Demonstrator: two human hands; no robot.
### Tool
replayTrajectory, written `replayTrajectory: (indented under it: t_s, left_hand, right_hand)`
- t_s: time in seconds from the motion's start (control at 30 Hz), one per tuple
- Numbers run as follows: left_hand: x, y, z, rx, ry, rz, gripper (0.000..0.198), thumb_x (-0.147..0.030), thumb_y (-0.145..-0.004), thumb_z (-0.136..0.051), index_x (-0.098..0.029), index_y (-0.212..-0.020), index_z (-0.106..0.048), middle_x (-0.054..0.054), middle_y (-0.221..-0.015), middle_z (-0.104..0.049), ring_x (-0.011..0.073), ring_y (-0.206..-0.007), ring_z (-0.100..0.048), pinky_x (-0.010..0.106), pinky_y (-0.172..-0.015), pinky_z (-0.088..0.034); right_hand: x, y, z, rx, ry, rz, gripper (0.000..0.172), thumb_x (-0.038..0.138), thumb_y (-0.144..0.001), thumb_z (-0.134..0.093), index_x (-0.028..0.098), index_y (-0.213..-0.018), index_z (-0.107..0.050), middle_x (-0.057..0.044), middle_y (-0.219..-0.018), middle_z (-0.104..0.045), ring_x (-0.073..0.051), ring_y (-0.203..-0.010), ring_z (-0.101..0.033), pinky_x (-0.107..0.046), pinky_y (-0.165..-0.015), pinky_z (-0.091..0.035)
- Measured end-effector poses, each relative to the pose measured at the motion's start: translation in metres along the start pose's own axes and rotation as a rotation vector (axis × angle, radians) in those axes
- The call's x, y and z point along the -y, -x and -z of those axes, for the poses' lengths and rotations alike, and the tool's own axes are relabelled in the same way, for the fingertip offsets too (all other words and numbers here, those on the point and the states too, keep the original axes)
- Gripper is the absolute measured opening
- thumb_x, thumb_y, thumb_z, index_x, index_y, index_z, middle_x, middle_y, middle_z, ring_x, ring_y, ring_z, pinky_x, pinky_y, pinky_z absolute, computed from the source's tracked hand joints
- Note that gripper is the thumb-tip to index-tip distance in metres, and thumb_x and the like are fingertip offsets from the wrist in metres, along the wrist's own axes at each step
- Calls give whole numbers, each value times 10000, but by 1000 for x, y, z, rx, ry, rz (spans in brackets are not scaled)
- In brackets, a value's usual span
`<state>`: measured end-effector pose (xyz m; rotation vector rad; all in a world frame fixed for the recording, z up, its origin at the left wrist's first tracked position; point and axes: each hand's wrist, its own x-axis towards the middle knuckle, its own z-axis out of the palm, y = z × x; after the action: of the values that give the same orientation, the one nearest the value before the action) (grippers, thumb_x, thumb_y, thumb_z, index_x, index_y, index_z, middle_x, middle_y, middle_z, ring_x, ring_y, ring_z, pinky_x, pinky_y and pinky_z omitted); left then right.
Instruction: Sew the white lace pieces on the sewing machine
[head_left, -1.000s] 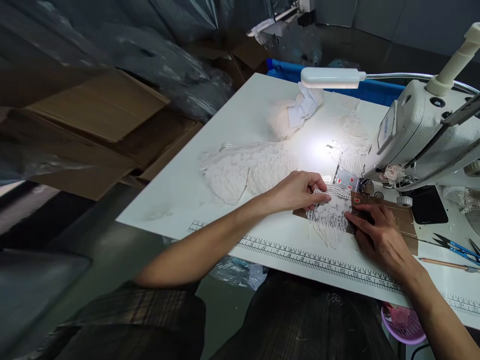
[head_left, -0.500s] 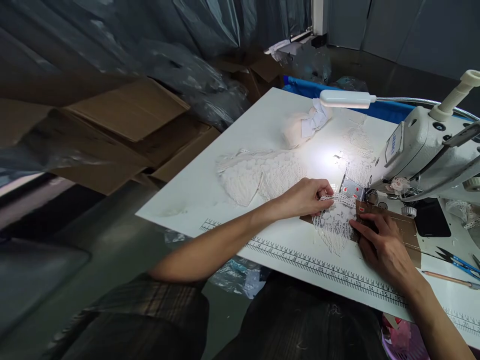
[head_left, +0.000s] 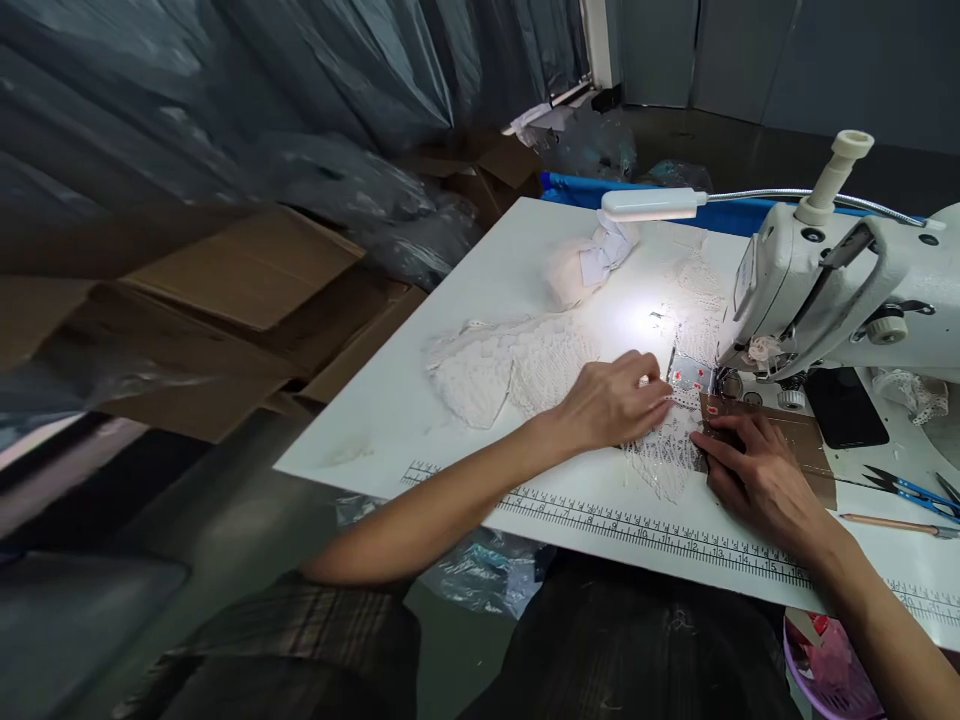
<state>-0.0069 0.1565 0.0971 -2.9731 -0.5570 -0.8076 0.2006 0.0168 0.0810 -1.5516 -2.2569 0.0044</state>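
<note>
In the head view a white lace piece (head_left: 666,462) lies just in front of the sewing machine (head_left: 847,285), partly over a brown board (head_left: 806,440). My left hand (head_left: 619,402) is closed at the lace's upper left edge, thumb and fingers pinched together on it. The fingers of my right hand (head_left: 757,475) are stretched out over the board, the index fingertip pressing the lace's right side. Close beyond the lace is the machine's metal plate (head_left: 688,376) with red marks. More white lace (head_left: 487,375) is spread out left of my left hand.
A white lamp (head_left: 651,204) lights the table (head_left: 390,420). To the right lie a black phone (head_left: 846,408), blue-handled scissors (head_left: 911,492) and a pencil (head_left: 892,524). A bundle of pale fabric (head_left: 577,268) sits at the back. Cardboard boxes (head_left: 247,265) stand on the left.
My left hand has turned more palm-down over the lace and its fingers have shifted slightly forward. My right hand stays in nearly the same place. The whole view has shifted a little.
</note>
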Motion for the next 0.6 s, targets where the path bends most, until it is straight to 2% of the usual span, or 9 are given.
replayTrajectory:
  t_s: [0.07, 0.1, 0.17, 0.23, 0.33, 0.4, 0.5, 0.6]
  left_hand:
    - [-3, -6, -5, 25, -40, -307, 245, -254, -990, -470, -149, -902, -674, 64, -912, -703, 149, -748, -618, 263, -583, -454]
    - [-3, -9, -7, 58, -48, -410, 224, -239, -990, -470, -153, -939, -671, 69, -966, -708, 152, -779, -622, 287, -648, -478]
    - [-3, -14, -12, 121, -73, -510, 219, -235, -994, -462, -142, -1010, -660, 92, -1040, -704, 162, -803, -623, 312, -698, -484]
    - [-1, -17, -15, 177, -103, -528, 249, -254, -1001, -448, -120, -1055, -651, 117, -1065, -697, 175, -804, -622, 322, -692, -479]
    - [2, -15, -15, 225, -103, -510, 277, -300, -1004, -448, -118, -1072, -645, 132, -1107, -685, 194, -849, -629, 336, -727, -488]
    - [4, -10, -11, 193, -70, -444, 266, -296, -1006, -442, -129, -1063, -642, 124, -1110, -683, 196, -872, -631, 342, -755, -496]
    - [7, 0, -3, 120, 35, -210, 269, -292, -1018, -422, -125, -1050, -630, 115, -1049, -678, 191, -876, -629, 332, -750, -515]
    - [11, 8, 0, 149, 212, 16, 304, -380, -1012, -456, -125, -1033, -619, 106, -1017, -652, 187, -891, -621, 306, -725, -523]
  right_hand:
    - [0, 0, 0, 2, 5, 1, 346, 198, -926, -488, 233, -1215, -676, -128, -1153, -626, -293, -1036, -553, -465, -834, -517]
    - [-1, 0, 0, 7, 5, -1, 351, 200, -924, -492, 238, -1222, -673, -126, -1150, -626, -291, -1030, -551, -463, -835, -516]
    - [-1, 0, 0, 24, 3, -11, 354, 212, -924, -498, 255, -1231, -670, -119, -1150, -623, -288, -1029, -547, -458, -849, -510]
    - [-1, 0, 1, 41, -4, -18, 351, 218, -929, -492, 257, -1227, -672, -118, -1156, -620, -285, -1032, -546, -459, -864, -505]
    - [-1, 0, 1, 49, -17, -17, 355, 209, -931, -478, 238, -1224, -675, -130, -1172, -618, -291, -1043, -545, -478, -876, -503]
    - [-2, 1, 1, 42, -21, -18, 358, 208, -929, -481, 238, -1228, -675, -131, -1171, -619, -294, -1045, -543, -484, -873, -505]
    - [-2, 1, -1, 12, -37, -25, 351, 216, -932, -488, 249, -1226, -677, -122, -1153, -622, -288, -1048, -546, -468, -867, -510]
    - [-1, 2, -3, -13, -70, -35, 350, 208, -936, -480, 225, -1224, -679, -129, -1149, -624, -289, -1049, -553, -470, -868, -515]
